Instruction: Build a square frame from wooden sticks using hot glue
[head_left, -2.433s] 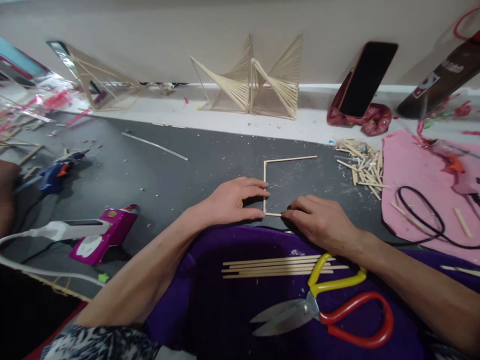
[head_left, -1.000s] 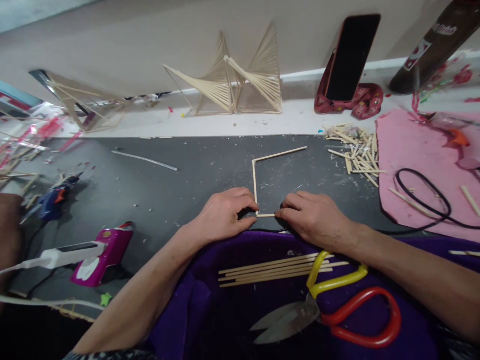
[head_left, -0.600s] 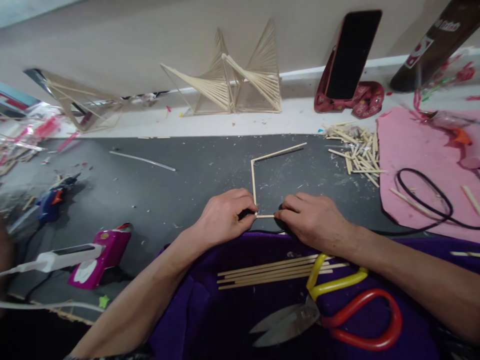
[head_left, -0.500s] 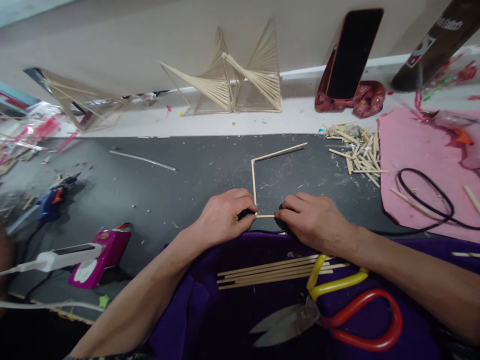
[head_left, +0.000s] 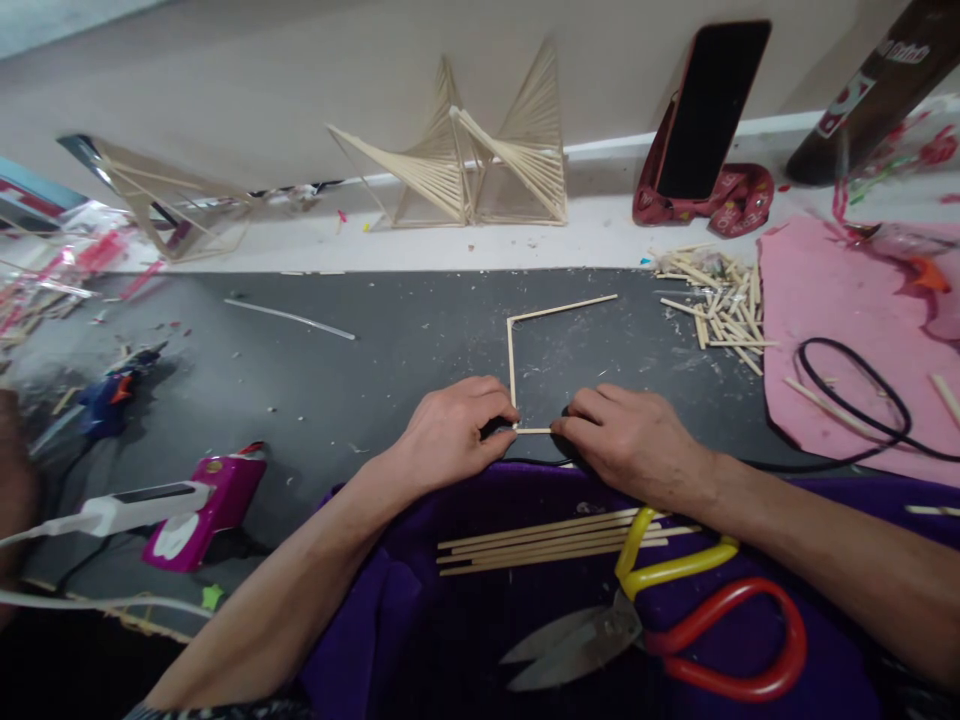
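A thin wooden stick frame (head_left: 511, 360) lies flat on the dark grey mat (head_left: 360, 350), with a far side, a left side and a short near piece. My left hand (head_left: 450, 435) pinches the frame's near left corner between thumb and fingers. My right hand (head_left: 630, 440), fingers curled, presses down on the near stick just right of that corner. Both hands rest on the mat at the edge of the purple cloth (head_left: 480, 620) over my lap.
Several long sticks (head_left: 540, 540) and red-and-yellow-handled shears (head_left: 660, 620) lie on the purple cloth. Pink glue gun (head_left: 202, 505) and blue glue gun (head_left: 105, 400) at left. Cut stick pile (head_left: 720, 305), pink sheet (head_left: 847, 340) with black cable at right. Stick sculptures (head_left: 480, 150) and propped phone (head_left: 712, 110) by the wall.
My left fingers have drawn in from a flatter, spread hold to a tight pinch at the corner. The right hand stays put. The view has shifted a little.
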